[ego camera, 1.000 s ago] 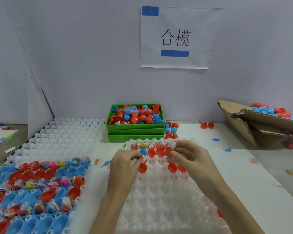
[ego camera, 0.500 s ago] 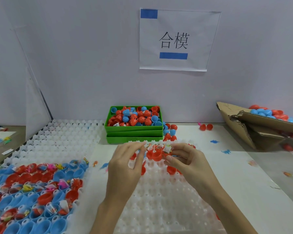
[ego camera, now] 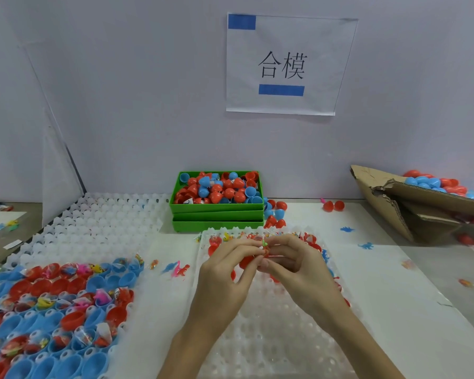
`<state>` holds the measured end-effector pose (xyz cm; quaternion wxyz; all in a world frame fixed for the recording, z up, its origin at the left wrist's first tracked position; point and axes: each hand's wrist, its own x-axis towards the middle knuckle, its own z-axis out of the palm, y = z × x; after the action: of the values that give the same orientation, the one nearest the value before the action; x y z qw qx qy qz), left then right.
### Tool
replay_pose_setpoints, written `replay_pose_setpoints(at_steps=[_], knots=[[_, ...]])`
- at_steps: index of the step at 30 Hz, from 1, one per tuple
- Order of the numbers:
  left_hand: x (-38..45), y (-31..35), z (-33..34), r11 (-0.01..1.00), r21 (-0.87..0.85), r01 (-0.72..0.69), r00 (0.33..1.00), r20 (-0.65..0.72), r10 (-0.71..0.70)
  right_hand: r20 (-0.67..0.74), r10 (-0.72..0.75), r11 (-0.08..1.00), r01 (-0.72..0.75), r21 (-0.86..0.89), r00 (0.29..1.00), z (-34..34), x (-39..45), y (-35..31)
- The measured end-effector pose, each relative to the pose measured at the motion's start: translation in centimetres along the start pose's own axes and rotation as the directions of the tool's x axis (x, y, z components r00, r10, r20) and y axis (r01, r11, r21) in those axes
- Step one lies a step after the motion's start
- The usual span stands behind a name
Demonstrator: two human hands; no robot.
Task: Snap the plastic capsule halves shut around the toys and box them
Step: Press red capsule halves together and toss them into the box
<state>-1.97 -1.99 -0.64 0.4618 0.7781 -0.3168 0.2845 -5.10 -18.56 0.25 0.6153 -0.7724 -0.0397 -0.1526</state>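
Note:
My left hand (ego camera: 225,272) and my right hand (ego camera: 296,266) meet over the far end of a white dimpled tray (ego camera: 271,337). Between their fingertips they pinch a small wrapped toy (ego camera: 265,248) with green and orange parts. A red capsule half (ego camera: 246,261) shows just under the left fingers; whether the hand holds it I cannot tell. More red capsule halves with toys (ego camera: 309,239) sit in the tray's far row. A stack of green boxes (ego camera: 216,212) behind holds red and blue capsule pieces. A torn cardboard box (ego camera: 411,203) at the right holds closed capsules.
A second white tray (ego camera: 101,222) at the left carries several blue and red halves with wrapped toys (ego camera: 58,296). Loose capsules (ego camera: 333,205) and small toy figures (ego camera: 365,245) lie on the white table. A paper sign (ego camera: 288,64) hangs on the wall.
Both hands rose slightly off the tray and closed together. The left hand left the red half it was touching on the tray, and the fingertips now meet on the small toy.

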Motion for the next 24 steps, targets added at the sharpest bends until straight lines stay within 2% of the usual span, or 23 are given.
replay_pose_setpoints(at_steps=[6, 10, 13, 16, 21, 24], knots=[[0.0, 0.6, -0.4, 0.984, -0.147, 0.1, 0.993, -0.054, -0.109, 0.0, -0.094, 0.996, 0.094, -0.001, 0.996, 0.3, -0.2, -0.6], [0.2, 0.5, -0.5, 0.987, -0.114, 0.111, 0.99, -0.07, -0.119, -0.014, -0.147, 0.989, 0.147, 0.009, 0.989, 0.3, -0.2, -0.7], [0.2, 0.6, -0.4, 0.963, -0.155, 0.22, 0.975, 0.018, -0.22, -0.017, -0.178, 0.984, 0.178, -0.033, 0.984, 0.4, -0.3, -0.6], [0.0, 0.7, -0.4, 0.938, -0.221, 0.265, 0.962, 0.122, -0.244, -0.017, -0.213, 0.973, 0.211, -0.096, 0.977, 0.5, -0.4, -0.4], [0.2, 0.7, -0.8, 0.963, -0.157, 0.221, 0.975, 0.022, -0.22, -0.02, -0.255, 0.944, 0.244, -0.224, 0.967, 0.6, -0.6, -0.4], [0.1, 1.0, -0.9, 0.939, -0.209, 0.273, 0.96, -0.001, -0.279, -0.004, -0.282, 0.918, 0.268, -0.291, 0.959, 0.7, -0.6, -0.8]])
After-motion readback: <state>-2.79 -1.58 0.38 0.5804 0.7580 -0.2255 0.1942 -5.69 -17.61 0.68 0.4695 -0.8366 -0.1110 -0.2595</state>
